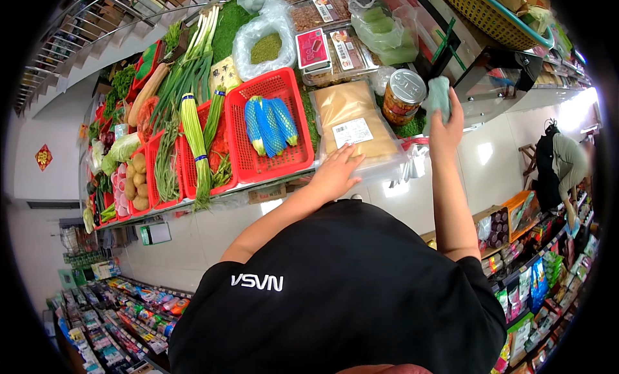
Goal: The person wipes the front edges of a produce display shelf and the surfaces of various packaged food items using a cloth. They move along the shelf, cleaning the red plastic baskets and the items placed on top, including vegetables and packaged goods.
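My left hand (337,172) rests with its fingers spread on the near edge of a clear sealed pack of flat tan sheets (346,103), touching its white label (352,132). In my right hand (447,125) is a bunched pale green cloth (439,97), held up at the right end of the produce stand. A jar with a silver lid (405,89) stands upright between the pack and the cloth. Left of the pack, a red plastic basket (305,151) holds several pale green vegetables in blue foam netting (271,125).
Leeks (200,50), bundled long beans (196,147) and potatoes (140,183) extend leftward. An open bag of green beans or grains (266,48) and clear boxes (348,50) sit behind. A glass panel (503,79) adjoins the right. Another person (561,161) bends at the shelves.
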{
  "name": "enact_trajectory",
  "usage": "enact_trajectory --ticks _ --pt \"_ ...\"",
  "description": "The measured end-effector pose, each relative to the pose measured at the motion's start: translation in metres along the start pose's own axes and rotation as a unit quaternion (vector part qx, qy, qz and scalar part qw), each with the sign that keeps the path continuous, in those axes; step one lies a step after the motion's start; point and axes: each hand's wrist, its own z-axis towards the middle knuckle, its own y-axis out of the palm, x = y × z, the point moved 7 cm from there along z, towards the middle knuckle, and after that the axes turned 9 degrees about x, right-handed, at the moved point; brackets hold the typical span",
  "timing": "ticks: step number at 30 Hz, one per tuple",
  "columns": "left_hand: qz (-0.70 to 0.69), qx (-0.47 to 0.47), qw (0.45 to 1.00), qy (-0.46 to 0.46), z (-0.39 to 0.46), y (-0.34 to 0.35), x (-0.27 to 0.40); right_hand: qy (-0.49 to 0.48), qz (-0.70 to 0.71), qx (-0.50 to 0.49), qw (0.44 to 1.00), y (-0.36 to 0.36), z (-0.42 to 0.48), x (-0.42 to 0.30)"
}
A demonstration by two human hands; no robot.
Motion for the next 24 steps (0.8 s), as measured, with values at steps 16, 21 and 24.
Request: enact_trajectory --ticks 16,21,24 --pt "-0.045 -0.070 0.996 0.036 0.005 -0.009 -0.012 -0.223 -0.229 -0.117 0.940 0.098 -0.021 0.001" --pt "-0.002 -0.091 0.993 0.076 0.018 -0.005 -0.018 -0.212 -0.224 -0.094 0.947 0.101 -0.026 0.001" --pt "-0.020 -0.084 0.994 0.066 0.027 -0.016 -0.015 -0.202 -0.213 -0.097 0.951 0.096 -0.026 0.004"
